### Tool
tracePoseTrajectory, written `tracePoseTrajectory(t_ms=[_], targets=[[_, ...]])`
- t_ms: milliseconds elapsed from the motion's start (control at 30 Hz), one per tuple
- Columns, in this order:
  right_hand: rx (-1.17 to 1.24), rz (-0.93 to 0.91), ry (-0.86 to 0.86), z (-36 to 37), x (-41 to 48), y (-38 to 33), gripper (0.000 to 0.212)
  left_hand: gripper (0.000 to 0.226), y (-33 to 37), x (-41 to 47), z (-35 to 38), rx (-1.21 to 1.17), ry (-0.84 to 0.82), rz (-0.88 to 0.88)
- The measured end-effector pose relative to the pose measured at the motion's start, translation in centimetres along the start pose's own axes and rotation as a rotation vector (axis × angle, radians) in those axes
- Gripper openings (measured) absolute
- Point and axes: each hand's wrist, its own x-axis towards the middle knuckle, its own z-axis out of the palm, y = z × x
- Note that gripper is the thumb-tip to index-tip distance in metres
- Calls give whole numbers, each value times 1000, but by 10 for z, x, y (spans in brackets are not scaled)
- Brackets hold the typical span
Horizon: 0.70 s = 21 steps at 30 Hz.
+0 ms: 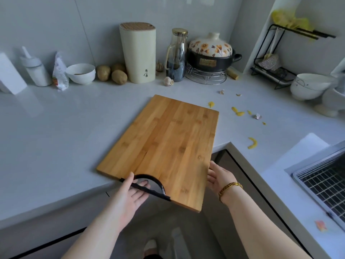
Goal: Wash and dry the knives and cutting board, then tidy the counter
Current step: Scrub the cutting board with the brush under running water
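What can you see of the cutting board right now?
The cutting board is a rectangular, bamboo-looking slab with a black-trimmed half-round cutout in its near edge. It lies askew on the counter, near end overhanging the edge, top bare. The left hand pinches it at the cutout; the right hand touches its right edge.

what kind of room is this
Most likely a home kitchen: a bamboo cutting board at the counter, a knife block and lidded pot against the wall, a sink at the right.
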Motion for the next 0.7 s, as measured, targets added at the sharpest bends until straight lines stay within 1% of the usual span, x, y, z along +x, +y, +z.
tracePoseTrajectory(t_ms=[100, 200, 267, 333, 400, 433, 500, 600, 633, 700], targets=[[258, 6, -20, -16, -18, 17, 50, 32, -6, -2, 14, -98, 9, -10], [395, 38, -32, -22, -37, 47, 60, 28, -22, -7, 23, -147, -47, -77], [466, 79, -38, -19, -46, 67, 54, 29, -38, -12, 33, -124, -98, -143], [457, 116, -94, -12, -53, 80, 46, 31, -54, -17, 45, -60, -150, -203], [368, 101, -177, -6, -55, 87, 42, 35, -67, -20, 55, 20, -198, -236], [313, 74, -196, -4, -55, 87, 42, 39, -70, -21, 58, 46, -221, -242], [248, 19, -177, 0, -50, 84, 41, 47, -74, -22, 59, 78, -247, -243], [208, -6, -104, 7, -43, 79, 22, 52, -76, -23, 45, 122, -213, -236], [229, -8, -93, 11, -42, 79, 17, 52, -75, -23, 38, 122, -187, -234], [357, 2, -96, 21, -40, 78, 12, 55, -72, -23, 22, 93, -127, -208]])
